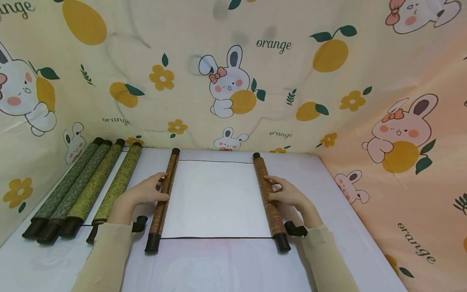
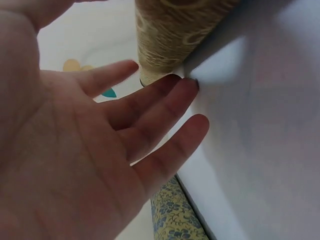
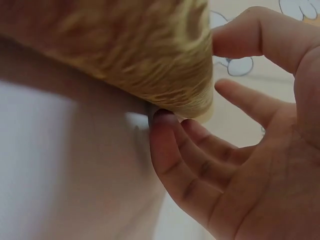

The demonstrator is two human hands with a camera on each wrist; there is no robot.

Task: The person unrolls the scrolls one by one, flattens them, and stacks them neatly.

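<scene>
- Smooth black cylindrical knobs (image 1: 153, 243) capped the near ends of two brown, patterned, fabric-covered rolls (image 1: 161, 213) standing apart on the glossy white table (image 1: 204, 267).
- The left hand (image 1: 146, 190) touched one roll, fingers loosely extended; the right hand (image 1: 292, 192) touched the other, fingers relaxed.
- Between lay a flat white sheet (image 1: 217, 198); uneven pushing could have skewed or creased it.
- Beyond the left forearm, yellow-green floral rolls (image 1: 120, 178) risked a knock from a swinging sleeve.
</scene>
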